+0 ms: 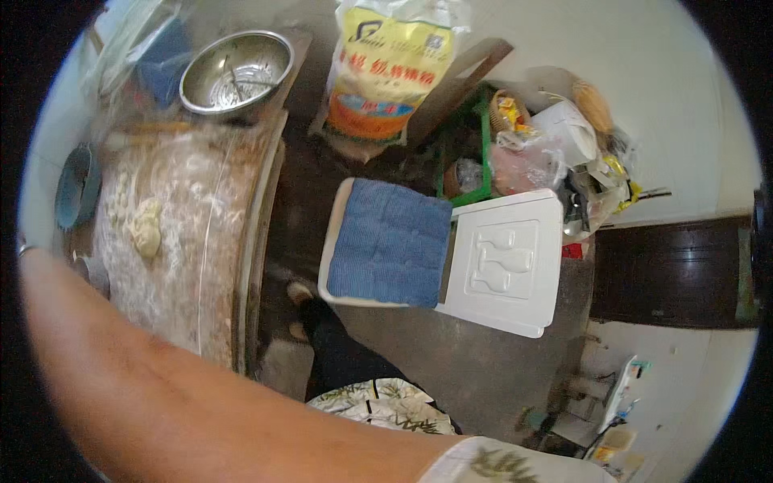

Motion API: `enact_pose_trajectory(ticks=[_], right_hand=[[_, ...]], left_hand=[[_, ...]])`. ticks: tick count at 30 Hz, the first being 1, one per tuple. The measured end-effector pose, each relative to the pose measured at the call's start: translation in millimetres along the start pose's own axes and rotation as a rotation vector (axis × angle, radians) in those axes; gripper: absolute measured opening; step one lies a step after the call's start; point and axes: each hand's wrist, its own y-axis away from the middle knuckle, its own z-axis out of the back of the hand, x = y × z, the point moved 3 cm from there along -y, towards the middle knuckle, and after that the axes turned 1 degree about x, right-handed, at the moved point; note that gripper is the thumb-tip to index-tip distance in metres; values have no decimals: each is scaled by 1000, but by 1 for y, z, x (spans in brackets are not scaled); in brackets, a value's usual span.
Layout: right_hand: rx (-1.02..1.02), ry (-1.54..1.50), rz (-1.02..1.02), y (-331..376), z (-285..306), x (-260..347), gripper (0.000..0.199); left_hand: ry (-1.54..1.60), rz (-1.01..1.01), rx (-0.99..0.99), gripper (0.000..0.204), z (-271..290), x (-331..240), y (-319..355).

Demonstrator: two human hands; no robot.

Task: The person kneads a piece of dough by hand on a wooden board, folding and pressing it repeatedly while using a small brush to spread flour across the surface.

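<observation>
Irregular pale dough lump [146, 229] lay on floury wooden surface [177, 298], small pale pieces [119, 197] beside it. Dough looked mixed, partly divided; main lump undivided. Bare forearm [201, 394] nearest; both hands out of frame, grip couldn't tell. Yellow-orange plastic sack [382, 72] bore red printed characters, dark logo.

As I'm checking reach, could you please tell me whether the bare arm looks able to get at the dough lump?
Probably yes: the bare arm stretches past the floured board, and nothing visible covers the dough lump. Its hand is out of view, so whether it is free is unclear.
</observation>
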Motion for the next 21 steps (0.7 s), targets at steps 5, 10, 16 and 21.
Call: enact_pose_trajectory(ticks=[5, 10, 16, 21], right_hand=[[43, -111, -11, -9, -41, 3, 20], [69, -126, -176, 31, -27, -51, 21], [357, -179, -419, 197, -118, -82, 31], [388, 87, -744, 342, -168, -183, 68]], left_hand=[[46, -40, 35, 37, -13, -1, 13], [38, 118, 135, 36, -64, 113, 34], [-270, 476, -20, 40, 15, 222, 87], [-1535, 157, 40, 65, 139, 303, 119]])
